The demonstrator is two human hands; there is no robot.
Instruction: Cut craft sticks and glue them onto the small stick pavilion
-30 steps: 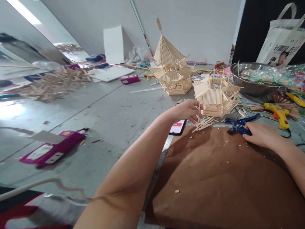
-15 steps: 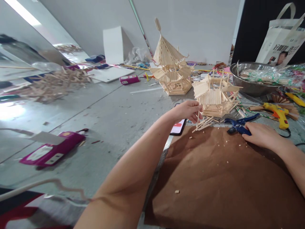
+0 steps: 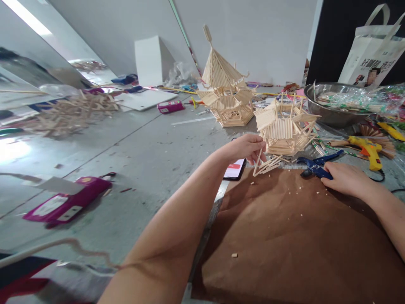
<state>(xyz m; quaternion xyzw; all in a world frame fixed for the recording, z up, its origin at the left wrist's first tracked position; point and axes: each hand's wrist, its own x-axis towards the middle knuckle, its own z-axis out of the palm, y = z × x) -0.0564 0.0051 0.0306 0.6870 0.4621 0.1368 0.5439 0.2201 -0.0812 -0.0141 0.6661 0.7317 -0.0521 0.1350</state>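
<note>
Between the fingertips of my left hand [image 3: 248, 147] is a thin wooden stick [image 3: 257, 162], tilted, its lower end by a small pile of cut sticks [image 3: 270, 164]. Just behind the pile stands a roofless stick pavilion model [image 3: 283, 131]. My right hand [image 3: 343, 177] is wrapped round the handles of blue pliers-like cutters [image 3: 316, 164], which lie at the far edge of a brown sheet [image 3: 278, 236]. Farther back is a taller stick pagoda [image 3: 228, 84] with a pointed roof. A phone [image 3: 234, 169] with its screen lit lies under my left wrist.
A yellow hot glue gun [image 3: 368, 150] lies to the right, before a metal bowl [image 3: 338, 116] of wrapped sticks. A tote bag [image 3: 368, 55] stands behind. To the left are a purple power strip [image 3: 69, 200] and a heap of sticks [image 3: 74, 112]. Wood offcuts dot the brown sheet.
My left hand has shifted slightly left, and the stick in it is now more tilted. My right hand and the cutters stay in nearly the same place.
</note>
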